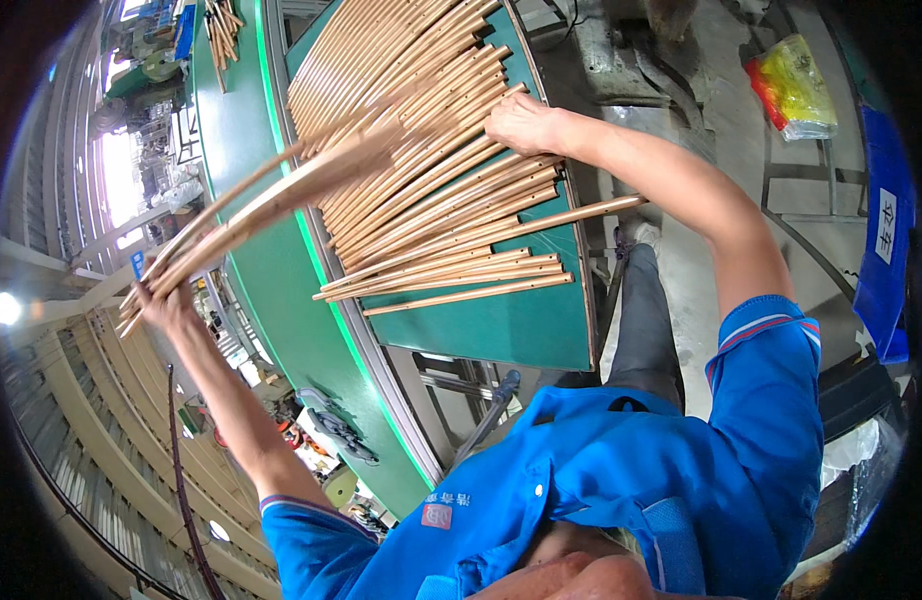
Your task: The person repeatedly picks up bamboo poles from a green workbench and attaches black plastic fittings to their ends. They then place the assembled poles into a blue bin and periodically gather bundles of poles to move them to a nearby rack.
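Observation:
My left hand (167,298) is raised at the left and grips the lower end of a bundle of several long copper tubes (281,190), which slants up to the right over the table. My right hand (524,124) lies flat, fingers down, on a large pile of copper tubes (431,170) spread across the green table top (501,325). Several tubes at the pile's near edge fan out, and one tube (581,212) sticks out past the table's right rim under my right forearm.
A green conveyor belt (281,290) curves along the table's left side, with more copper tubes (224,25) on it at the top. A yellow and red bag (793,85) lies on the floor at the upper right. Blue bins (886,230) stand at the right.

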Demonstrator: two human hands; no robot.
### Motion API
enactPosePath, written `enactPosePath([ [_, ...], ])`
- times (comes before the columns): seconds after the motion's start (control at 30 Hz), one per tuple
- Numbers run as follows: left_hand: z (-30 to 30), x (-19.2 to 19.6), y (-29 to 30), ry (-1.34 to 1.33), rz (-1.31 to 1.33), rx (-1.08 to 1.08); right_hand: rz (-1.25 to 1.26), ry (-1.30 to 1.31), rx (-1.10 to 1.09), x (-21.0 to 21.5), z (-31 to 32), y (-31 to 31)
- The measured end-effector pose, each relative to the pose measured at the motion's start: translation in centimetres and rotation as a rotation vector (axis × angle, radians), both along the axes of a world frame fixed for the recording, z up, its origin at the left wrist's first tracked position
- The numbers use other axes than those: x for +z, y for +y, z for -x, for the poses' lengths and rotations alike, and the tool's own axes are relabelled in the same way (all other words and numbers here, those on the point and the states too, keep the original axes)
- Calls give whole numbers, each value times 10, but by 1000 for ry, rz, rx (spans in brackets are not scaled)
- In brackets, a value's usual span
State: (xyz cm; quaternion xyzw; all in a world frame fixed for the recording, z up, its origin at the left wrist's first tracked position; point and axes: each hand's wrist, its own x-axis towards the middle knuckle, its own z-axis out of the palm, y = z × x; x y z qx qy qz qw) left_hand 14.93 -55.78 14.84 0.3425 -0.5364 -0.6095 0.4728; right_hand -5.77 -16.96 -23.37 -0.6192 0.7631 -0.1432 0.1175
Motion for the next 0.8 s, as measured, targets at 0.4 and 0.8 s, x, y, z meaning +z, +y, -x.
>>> enactPosePath([
  [0.4, 23, -323, -45, 321, -1034, 253, -67, -210, -61, 55, 28, 79],
  [0.8, 15, -351, -35, -433, -929, 170, -377, -1897, -554, 122, -135, 240],
])
